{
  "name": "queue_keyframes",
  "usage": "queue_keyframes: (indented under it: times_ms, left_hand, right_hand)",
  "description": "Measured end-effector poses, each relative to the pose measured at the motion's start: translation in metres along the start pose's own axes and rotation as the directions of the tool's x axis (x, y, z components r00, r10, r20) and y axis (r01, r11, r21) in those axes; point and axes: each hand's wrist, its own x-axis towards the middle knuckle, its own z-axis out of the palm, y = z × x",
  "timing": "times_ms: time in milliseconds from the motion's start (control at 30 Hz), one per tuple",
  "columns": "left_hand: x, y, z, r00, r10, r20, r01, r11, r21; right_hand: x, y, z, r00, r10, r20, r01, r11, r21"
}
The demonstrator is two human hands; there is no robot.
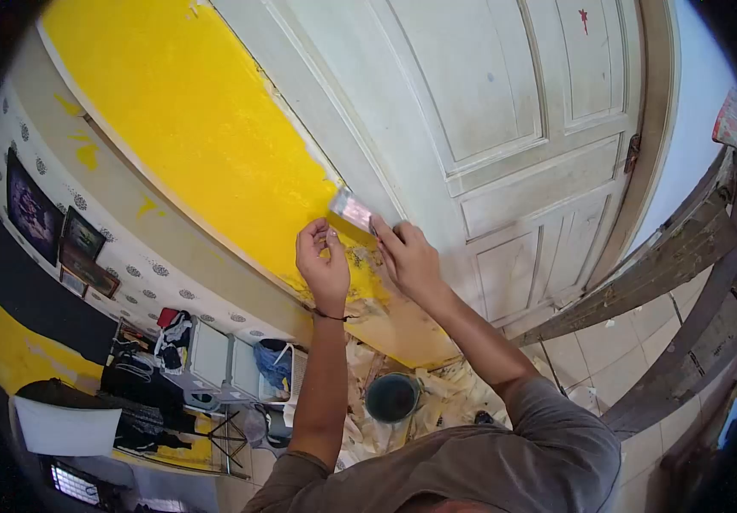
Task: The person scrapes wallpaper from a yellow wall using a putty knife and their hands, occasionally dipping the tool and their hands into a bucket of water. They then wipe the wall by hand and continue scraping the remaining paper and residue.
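My right hand (411, 261) grips a scraper (355, 212) with a broad, shiny flat blade. Its far end lies against the edge of the yellow wall (214, 145), beside the pale door frame (334, 111). Lower and to the left, my left hand (324, 265) is raised close to the wall, fingers loosely curled and thumb apart, with nothing visible in it. A thin dark band circles that wrist. Below both hands the yellow coating gives way to a patchy, bare brownish area (394, 321).
On the floor a dark bucket (391, 398) stands among scattered peeled scraps (445, 395). A panelled white door (505, 171) is at right, with worn wooden beams (642, 295) beyond it. White drawers (208, 357) and a basket with blue cloth (274, 366) stand at left.
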Motion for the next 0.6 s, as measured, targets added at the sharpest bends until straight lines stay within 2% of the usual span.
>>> queue_keyframes:
  times_ms: [267, 367, 467, 600]
  left_hand:
    - [0.010, 0.013, -0.004, 0.999, 0.010, 0.032, -0.011, 1.000, 0.028]
    - [0.013, 0.008, -0.004, 0.998, 0.051, 0.047, -0.054, 0.996, 0.067]
    - [0.015, 0.015, -0.006, 0.999, -0.020, 0.039, 0.020, 1.000, 0.015]
    - [0.029, 0.020, -0.002, 0.997, 0.055, 0.052, -0.058, 0.997, 0.054]
  right_hand:
    - [0.012, 0.001, 0.011, 1.000, 0.004, 0.024, -0.006, 0.995, 0.103]
    - [0.024, -0.002, 0.014, 1.000, -0.015, -0.026, 0.018, 0.991, 0.132]
    - [0.020, -0.004, 0.010, 1.000, 0.009, 0.002, -0.009, 0.995, 0.102]
    - [0.066, -0.020, 0.004, 0.999, -0.019, -0.048, 0.024, 0.995, 0.102]
